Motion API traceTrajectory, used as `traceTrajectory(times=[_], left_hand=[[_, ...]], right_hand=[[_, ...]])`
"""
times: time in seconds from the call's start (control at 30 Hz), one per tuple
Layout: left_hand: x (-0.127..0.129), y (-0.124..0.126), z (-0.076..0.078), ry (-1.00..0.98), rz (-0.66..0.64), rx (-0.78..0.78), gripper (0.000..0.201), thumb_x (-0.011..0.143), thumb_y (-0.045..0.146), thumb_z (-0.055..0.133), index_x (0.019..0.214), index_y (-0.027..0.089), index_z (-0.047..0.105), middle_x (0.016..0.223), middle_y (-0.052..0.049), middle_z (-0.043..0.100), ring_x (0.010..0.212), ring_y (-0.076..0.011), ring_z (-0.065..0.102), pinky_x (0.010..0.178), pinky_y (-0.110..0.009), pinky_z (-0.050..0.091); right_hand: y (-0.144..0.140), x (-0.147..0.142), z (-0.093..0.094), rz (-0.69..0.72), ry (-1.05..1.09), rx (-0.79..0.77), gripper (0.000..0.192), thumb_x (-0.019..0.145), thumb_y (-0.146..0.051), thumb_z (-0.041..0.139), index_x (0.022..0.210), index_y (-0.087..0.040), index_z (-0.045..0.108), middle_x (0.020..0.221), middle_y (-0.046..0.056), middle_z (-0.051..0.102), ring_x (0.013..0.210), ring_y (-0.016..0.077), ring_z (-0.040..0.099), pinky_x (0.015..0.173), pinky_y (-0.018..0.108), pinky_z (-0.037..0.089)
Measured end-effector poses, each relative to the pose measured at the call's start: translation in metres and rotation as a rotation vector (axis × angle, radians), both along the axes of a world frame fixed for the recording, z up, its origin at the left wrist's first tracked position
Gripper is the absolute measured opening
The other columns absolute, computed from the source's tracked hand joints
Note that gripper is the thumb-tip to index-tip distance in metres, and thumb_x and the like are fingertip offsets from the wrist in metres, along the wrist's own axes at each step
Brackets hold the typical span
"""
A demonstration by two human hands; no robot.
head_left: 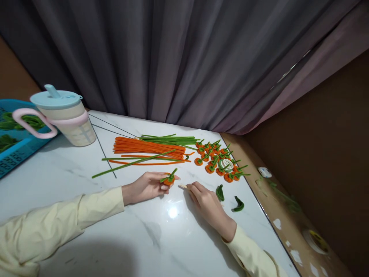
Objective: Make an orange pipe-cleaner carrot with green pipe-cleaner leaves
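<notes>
On the marble bench (72,184), near its front right edge, the left hand (144,187) pinches an orange flower (168,179) in its grip; the right hand (206,202) is pressed around a thin stick (183,186). Judged best: steady the flower, then feed the stick squarely into its base.

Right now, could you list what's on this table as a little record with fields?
left hand: holds a small orange and green pipe-cleaner flower
right hand: holds a thin stick
straight stems: orange pipe cleaners, green pipe cleaners
finished pile: beyond the right hand, tape roll on it
cup: far left, lidded
</notes>
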State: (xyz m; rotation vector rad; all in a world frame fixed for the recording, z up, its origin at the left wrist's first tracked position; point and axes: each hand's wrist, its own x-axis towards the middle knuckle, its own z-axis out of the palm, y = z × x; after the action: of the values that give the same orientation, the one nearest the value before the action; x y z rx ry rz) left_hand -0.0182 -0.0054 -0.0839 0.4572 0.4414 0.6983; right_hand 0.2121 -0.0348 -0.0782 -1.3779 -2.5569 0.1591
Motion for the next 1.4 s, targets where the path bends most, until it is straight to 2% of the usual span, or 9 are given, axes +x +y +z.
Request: traceTrajectory(times=[0.1,0.2,0.27,0.47,0.63,0.83,0.97,1.17,1.4], left_hand=[[0.0,-0.003,0.002,-0.017,-0.081,-0.052,0.023,0.078,0.018,0.058,0.091,0.002,0.068,0.069,-0.005,0.047,0.056,-0.009,0.034,0.06,-0.024,0.038],[0.001,-0.005,0.003,-0.019,-0.124,-0.055,0.02,0.079,0.018,0.058,0.088,0.003,0.067,0.068,-0.003,0.044,0.054,-0.0083,0.029,0.06,-0.023,0.038],[0.001,-0.005,0.004,-0.007,-0.134,-0.055,0.016,0.08,0.018,0.057,0.084,0.005,0.066,0.068,-0.003,0.044,0.054,-0.008,0.028,0.06,-0.023,0.038],[0.003,-0.005,0.003,0.003,-0.118,-0.091,0.011,0.08,0.014,0.059,0.071,0.008,0.061,0.064,-0.001,0.043,0.052,-0.0072,0.029,0.058,-0.022,0.037],[0.003,-0.005,0.002,0.018,-0.109,-0.127,0.011,0.08,0.014,0.059,0.07,0.009,0.06,0.061,0.0,0.042,0.051,-0.0073,0.03,0.058,-0.023,0.038],[0.005,-0.008,0.002,0.015,-0.117,-0.124,0.013,0.079,0.014,0.063,0.067,0.009,0.059,0.06,0.001,0.042,0.052,-0.0073,0.031,0.058,-0.023,0.038],[0.006,-0.009,0.003,0.017,-0.095,-0.083,0.011,0.077,0.013,0.065,0.069,0.009,0.058,0.062,0.001,0.041,0.053,-0.007,0.031,0.059,-0.022,0.038],[0.009,-0.013,0.008,0.102,-0.056,0.039,0.015,0.078,0.018,0.067,0.069,0.01,0.059,0.064,0.001,0.044,0.058,-0.0083,0.038,0.066,-0.024,0.04],[0.01,-0.016,0.016,0.185,-0.024,0.171,0.012,0.079,0.022,0.067,0.083,0.011,0.066,0.079,-0.003,0.054,0.074,-0.0115,0.05,0.076,-0.025,0.041]], right_hand=[[0.001,-0.001,-0.001,0.104,0.012,0.139,0.021,0.095,-0.018,0.037,0.1,-0.015,0.057,0.088,0.009,0.063,0.078,0.0183,0.059,0.063,0.027,0.048],[0.003,-0.008,0.01,0.195,0.223,0.193,0.019,0.095,-0.016,0.04,0.108,-0.015,0.053,0.098,0.011,0.062,0.088,0.0192,0.057,0.074,0.032,0.049],[0.004,-0.013,0.019,0.259,0.282,0.233,0.023,0.094,-0.011,0.037,0.111,-0.015,0.052,0.1,0.011,0.062,0.091,0.0196,0.055,0.075,0.033,0.049],[0.008,-0.029,0.031,0.394,0.08,0.352,0.031,0.092,-0.003,0.028,0.111,-0.007,0.052,0.109,0.015,0.061,0.098,0.023,0.052,0.077,0.037,0.047],[0.011,-0.033,0.034,0.469,-0.11,0.488,0.026,0.093,-0.006,0.033,0.108,-0.002,0.054,0.103,0.018,0.062,0.095,0.0242,0.055,0.074,0.037,0.047],[0.013,-0.03,0.029,0.54,-0.134,0.663,0.028,0.093,-0.006,0.031,0.098,-0.006,0.059,0.093,0.015,0.064,0.088,0.0218,0.057,0.074,0.037,0.045],[0.015,-0.03,0.026,0.55,-0.115,0.682,0.026,0.092,-0.005,0.034,0.095,-0.004,0.059,0.087,0.015,0.063,0.08,0.0217,0.056,0.07,0.036,0.043],[0.016,-0.031,0.027,0.507,-0.071,0.622,0.026,0.092,-0.004,0.033,0.086,-0.01,0.058,0.073,0.009,0.056,0.067,0.0176,0.047,0.063,0.033,0.039],[0.013,-0.034,0.031,0.431,-0.009,0.597,0.03,0.088,-0.004,0.029,0.076,-0.014,0.054,0.065,0.005,0.046,0.062,0.018,0.037,0.057,0.031,0.033]])
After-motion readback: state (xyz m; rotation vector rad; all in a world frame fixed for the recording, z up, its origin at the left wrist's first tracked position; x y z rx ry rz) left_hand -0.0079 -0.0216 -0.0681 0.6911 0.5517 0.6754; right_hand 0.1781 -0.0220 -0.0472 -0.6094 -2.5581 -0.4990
